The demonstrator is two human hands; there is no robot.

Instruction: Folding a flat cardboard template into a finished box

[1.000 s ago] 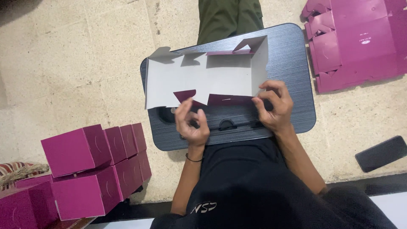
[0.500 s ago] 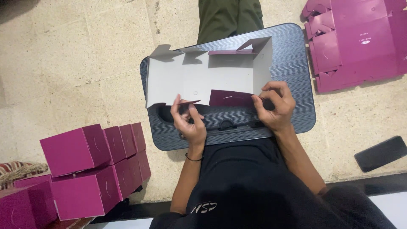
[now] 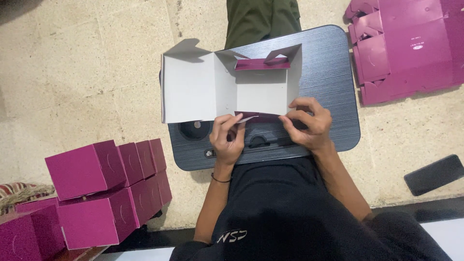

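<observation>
Half-folded carton blank [image 3: 232,87], grey inside, magenta outside, is seen lying over the far left part of the dark lap bench [image 3: 333,82], its left panel overhanging the bench's left edge. Far flaps are partly raised; a magenta tuck flap [image 3: 263,63] is folded inward at the far side.

Near edge of the blank is held by both hands. Left hand [image 3: 227,137] is closed in a pinch on a small near flap [image 3: 246,117], thumb and forefinger on its tip. Right hand [image 3: 307,125] is curled over the near right corner of the blank, fingers pressed on the card; whether anything is gripped under the palm cannot be told from this angle.

Risks, as judged:
- The small flap could be creased off its score line if it is bent while only its tip is pinched.
- The overhanging left panel is unsupported; the blank could be tipped or slid toward the bench's left edge if the right hand's pressure is eased.
- The raised far walls could spring flat again, since nothing appears to be locked.
- A flap may snag on the round cup recess [image 3: 195,128] near the bench's near left corner.

Off the bench, on the floor: finished magenta boxes [image 3: 104,188] stacked to the left, flat magenta blanks [image 3: 411,48] at far right, a dark phone [image 3: 433,174] to the right.
</observation>
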